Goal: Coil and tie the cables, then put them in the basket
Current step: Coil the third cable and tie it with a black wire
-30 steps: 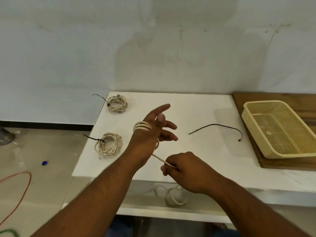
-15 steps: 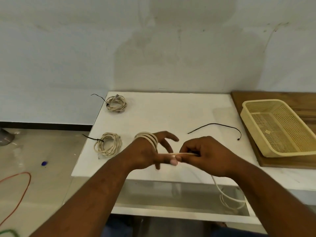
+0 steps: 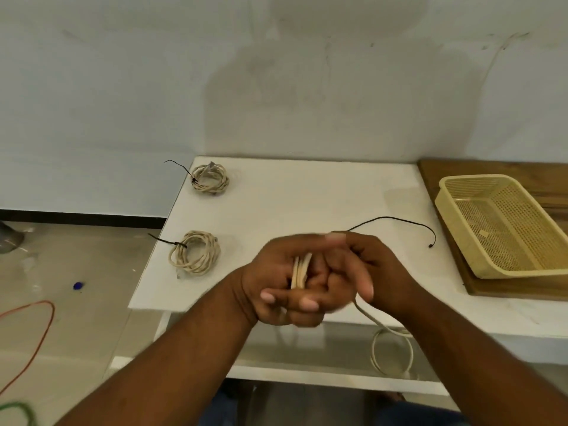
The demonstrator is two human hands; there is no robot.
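Note:
Several turns of a cream cable are wound around my left hand, which is held over the white table's front edge. My right hand is pressed against the left one and pinches the same cable; its loose tail hangs in a loop below the table edge. Two tied cream coils lie at the table's left side, one near, one far. A loose black tie lies on the white table. The yellow mesh basket stands empty at the right.
The basket rests on a wooden board at the table's right end. A wall runs behind the table. On the floor at left lie a red cable, a green cable and a small blue object.
My left hand has turned palm-side toward me with the coil on it, and my right hand has swung the cable round to its right side, adding to the winding. The hanging tail has shifted.

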